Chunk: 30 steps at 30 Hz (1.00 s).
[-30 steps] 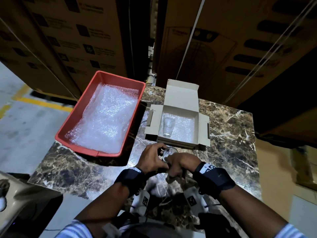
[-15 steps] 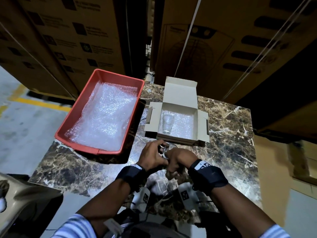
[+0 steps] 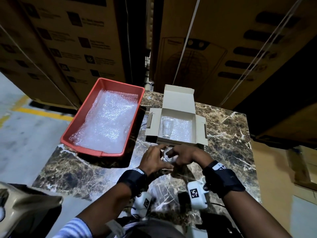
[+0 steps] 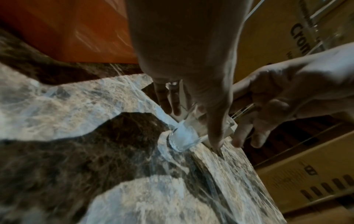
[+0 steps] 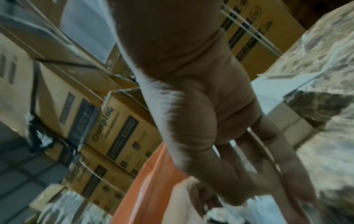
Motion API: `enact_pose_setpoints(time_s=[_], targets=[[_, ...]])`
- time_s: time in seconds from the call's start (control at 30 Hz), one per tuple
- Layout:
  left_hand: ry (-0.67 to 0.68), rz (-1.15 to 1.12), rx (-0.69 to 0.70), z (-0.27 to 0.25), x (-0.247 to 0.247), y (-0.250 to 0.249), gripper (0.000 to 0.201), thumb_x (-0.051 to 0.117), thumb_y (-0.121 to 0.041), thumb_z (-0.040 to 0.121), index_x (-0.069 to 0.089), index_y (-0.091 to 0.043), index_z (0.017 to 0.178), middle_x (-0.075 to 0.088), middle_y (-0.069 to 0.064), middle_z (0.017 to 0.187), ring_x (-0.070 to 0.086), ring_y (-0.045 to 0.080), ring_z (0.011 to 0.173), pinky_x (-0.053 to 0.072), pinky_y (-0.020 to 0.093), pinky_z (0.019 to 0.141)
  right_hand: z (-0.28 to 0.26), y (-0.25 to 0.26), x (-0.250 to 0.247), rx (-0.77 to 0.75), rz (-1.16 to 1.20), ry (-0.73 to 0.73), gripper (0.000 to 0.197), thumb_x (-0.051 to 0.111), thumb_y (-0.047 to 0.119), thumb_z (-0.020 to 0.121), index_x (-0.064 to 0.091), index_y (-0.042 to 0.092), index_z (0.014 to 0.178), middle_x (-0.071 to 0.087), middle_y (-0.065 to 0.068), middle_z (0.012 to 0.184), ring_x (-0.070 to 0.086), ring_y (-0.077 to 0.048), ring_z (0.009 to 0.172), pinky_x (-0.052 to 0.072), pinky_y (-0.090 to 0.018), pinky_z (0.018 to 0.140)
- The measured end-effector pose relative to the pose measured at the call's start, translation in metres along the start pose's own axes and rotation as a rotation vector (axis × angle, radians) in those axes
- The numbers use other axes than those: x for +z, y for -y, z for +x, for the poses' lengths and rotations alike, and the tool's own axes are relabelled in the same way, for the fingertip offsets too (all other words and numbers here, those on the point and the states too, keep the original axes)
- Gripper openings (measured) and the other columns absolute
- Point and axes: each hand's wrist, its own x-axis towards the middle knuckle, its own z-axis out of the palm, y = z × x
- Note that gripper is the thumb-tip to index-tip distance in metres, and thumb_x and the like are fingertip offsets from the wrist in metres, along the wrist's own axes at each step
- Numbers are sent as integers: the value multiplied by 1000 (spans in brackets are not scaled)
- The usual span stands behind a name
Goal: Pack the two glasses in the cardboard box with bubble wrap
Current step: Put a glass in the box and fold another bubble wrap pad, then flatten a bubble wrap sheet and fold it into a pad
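Note:
A clear glass stands on the marble table, right in front of the open cardboard box. My left hand curls round its left side and my right hand holds its right side and rim. In the left wrist view the glass base touches the marble, with my left thumb down its near side. A second glass lies in the left half of the box on bubble wrap.
A red tray lined with a bubble wrap sheet sits left of the box. Tall stacked cartons rise just behind the table. The table's right edge drops to the floor.
Both hands have carried the glass forward, closer to the front wall of the box. The glass in the box and the tray have not moved.

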Motion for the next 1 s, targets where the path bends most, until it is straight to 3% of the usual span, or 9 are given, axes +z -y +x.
enact_pose_setpoints(time_s=[0.1,0.17,0.23,0.33,0.53,0.73,0.83,0.9,1.0], targets=[[31,-31,25,-1,-9,-4,112,96,-45,49,47,-35,150,68,-7,129,69,12,107,60,33,88,-14,-2,-11,-14,79,-53,65,71,11,87,52,20,148,61,4,143,57,-14,130,48,-33,107],[9,-83,38,-2,-25,-12,98,93,-15,63,50,-29,150,65,1,136,67,15,115,58,36,95,-21,-2,-22,-39,66,-109,63,70,8,87,55,21,146,65,3,137,59,-16,127,49,-30,103],[-44,-72,36,-2,-45,-19,85,81,2,74,52,-25,150,64,3,138,67,14,113,58,29,95,-26,1,-33,-59,52,-158,58,68,6,88,59,20,143,67,0,132,61,-20,120,50,-31,97],[-147,-31,63,-5,-85,-31,72,80,-1,79,58,-19,145,65,-5,132,62,6,117,46,2,89,-21,12,-47,-107,96,-236,50,67,9,91,62,21,139,70,-1,127,64,-15,103,49,-27,87],[-329,-58,52,-13,-166,-30,36,80,-9,82,77,-19,116,75,-9,106,68,2,100,56,18,83,13,72,-66,-297,210,-398,42,68,14,92,64,19,134,69,5,107,62,-9,93,47,-23,88],[-407,15,-44,-13,-215,21,30,79,-11,80,76,-22,108,75,-8,103,69,7,95,56,26,85,69,147,-80,-397,356,-395,34,62,14,95,65,18,128,72,-6,106,72,-28,95,59,-48,88],[-316,61,-185,-5,-231,47,35,81,-14,80,74,-19,114,75,1,111,70,14,96,58,36,92,95,170,-82,-356,385,-327,33,61,12,98,65,16,131,74,-13,107,74,-28,94,60,-46,90],[-198,139,-288,-2,-237,57,46,85,-19,80,70,-18,123,71,4,118,65,16,99,55,32,93,113,180,-80,-317,441,-265,36,60,8,98,63,11,134,73,-18,108,73,-30,98,59,-48,92],[13,248,-380,0,-239,61,66,91,-31,75,61,-23,133,63,1,123,60,19,110,48,28,93,132,187,-76,-260,541,-199,40,52,0,99,58,4,138,66,-20,113,67,-27,95,59,-38,88]])
